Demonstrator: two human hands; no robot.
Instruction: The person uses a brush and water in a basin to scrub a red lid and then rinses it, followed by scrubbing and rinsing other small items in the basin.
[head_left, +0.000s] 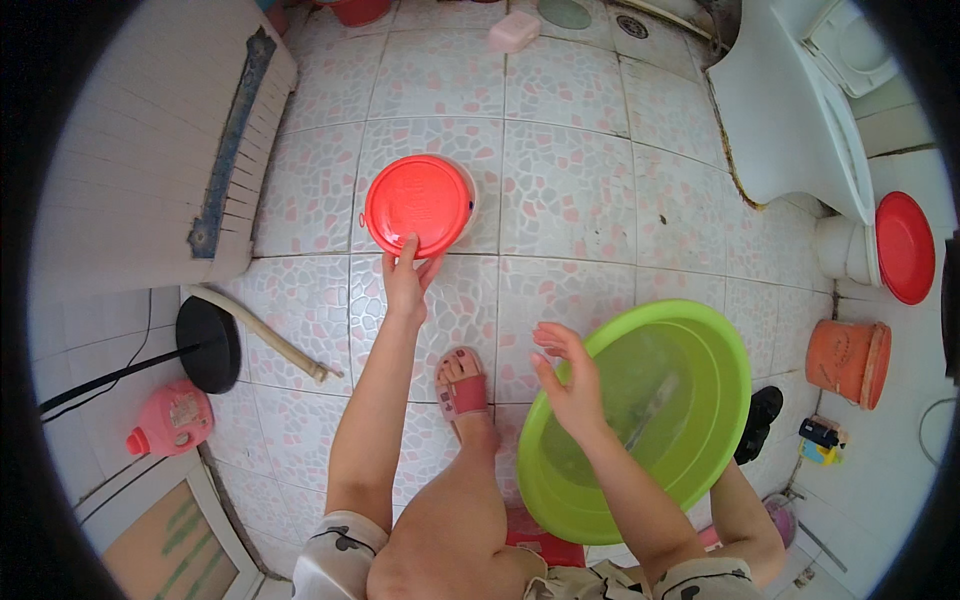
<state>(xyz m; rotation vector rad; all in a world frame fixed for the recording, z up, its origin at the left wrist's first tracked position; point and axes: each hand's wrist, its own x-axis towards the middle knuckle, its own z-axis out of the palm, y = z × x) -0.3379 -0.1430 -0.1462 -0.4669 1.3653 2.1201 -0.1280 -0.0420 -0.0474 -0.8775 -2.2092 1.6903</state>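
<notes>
My left hand (407, 289) grips the near edge of a round tub, its thumb on top of the red plastic lid (417, 202) and its fingers below the rim. A strip of the tub's pale wall (470, 196) shows past the lid. Whether the tub rests on the floor or is held above it, I cannot tell. My right hand (576, 379) holds nothing, fingers apart, over the left rim of a large green plastic basin (712, 322). The basin is tilted beside my right leg. Inside it lies a blurred, pale streak that I cannot identify.
Below is a tiled floor (562, 187). A black round-based stand (208, 345), a beige hose (262, 330) and a pink jug (180, 416) are at left. At right are an orange bucket (840, 360), a red basin (904, 247) and a white toilet-like fixture (795, 112).
</notes>
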